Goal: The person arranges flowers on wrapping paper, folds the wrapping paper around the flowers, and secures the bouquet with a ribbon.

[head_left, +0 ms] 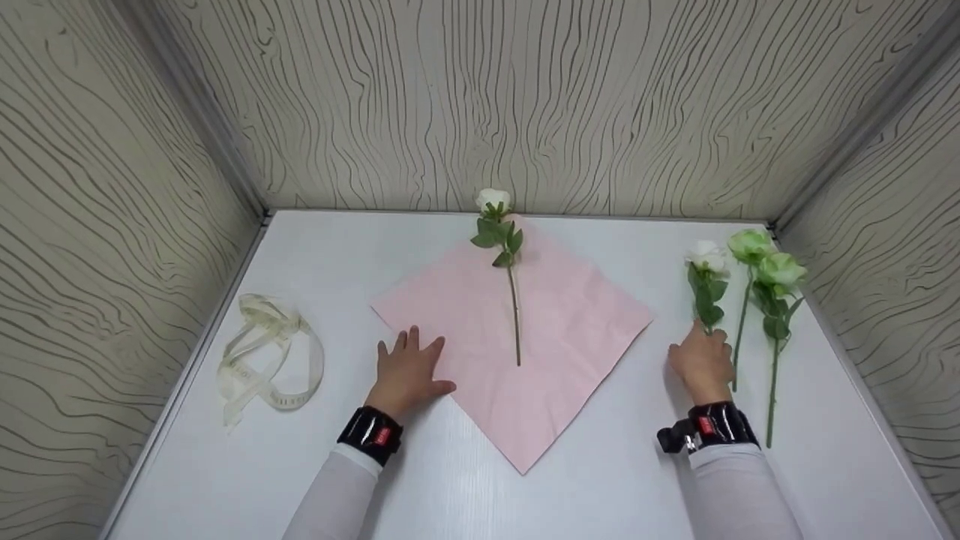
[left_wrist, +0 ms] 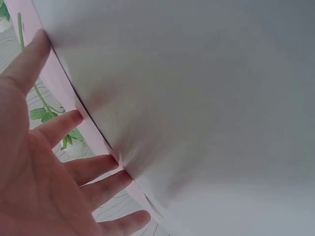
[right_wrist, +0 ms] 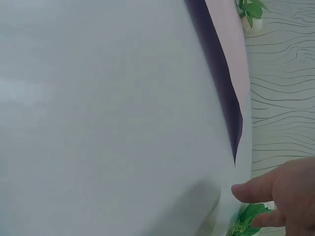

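Observation:
A pink square wrapping sheet (head_left: 570, 322) lies cornerwise, with a white rose (head_left: 515, 300) across its upper half, bloom past the far corner. Beside the sheet's left edge is my left hand (head_left: 407, 375), fingers spread; in the left wrist view its fingertips (left_wrist: 74, 117) are right at that edge. On the right, my right hand (head_left: 703, 364) reaches over the stem of a second white rose (head_left: 706, 281), just below its leaves, and hides the lower stem. Its thumb (right_wrist: 256, 189) is extended in the right wrist view, apart from the finger below.
Two green-tinted roses (head_left: 776, 322) lie right of my right hand, stems toward me. A loosely looped cream ribbon (head_left: 311, 367) lies on the left of the white table (head_left: 450, 502). Wood-patterned panels (head_left: 525, 97) enclose the back and sides.

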Demonstrator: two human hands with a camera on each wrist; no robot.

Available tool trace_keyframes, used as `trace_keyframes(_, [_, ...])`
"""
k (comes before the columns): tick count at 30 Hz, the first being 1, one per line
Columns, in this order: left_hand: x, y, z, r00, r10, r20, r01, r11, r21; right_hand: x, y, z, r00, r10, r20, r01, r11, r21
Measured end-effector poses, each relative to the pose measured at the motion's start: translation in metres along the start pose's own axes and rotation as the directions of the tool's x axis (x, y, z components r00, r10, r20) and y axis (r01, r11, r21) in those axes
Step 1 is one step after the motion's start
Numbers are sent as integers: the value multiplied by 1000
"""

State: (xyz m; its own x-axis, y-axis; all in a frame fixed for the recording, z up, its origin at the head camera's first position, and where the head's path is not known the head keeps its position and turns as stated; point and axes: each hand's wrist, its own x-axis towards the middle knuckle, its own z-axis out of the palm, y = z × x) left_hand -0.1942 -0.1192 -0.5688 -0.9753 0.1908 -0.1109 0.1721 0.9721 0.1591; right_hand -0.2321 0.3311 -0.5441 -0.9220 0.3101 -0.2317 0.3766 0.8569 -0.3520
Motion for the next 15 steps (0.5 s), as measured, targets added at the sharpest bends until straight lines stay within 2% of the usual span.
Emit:
trace_keyframes(8, [0,0,0,1000,-1,2,1,1000,6,-6,16,-11,997,71,33,-69,997,-45])
trace_keyframes(15, [-1,0,-1,1000,-1,4,1,1000,-11,-14,25,-25,978,96,186,-75,990,-117])
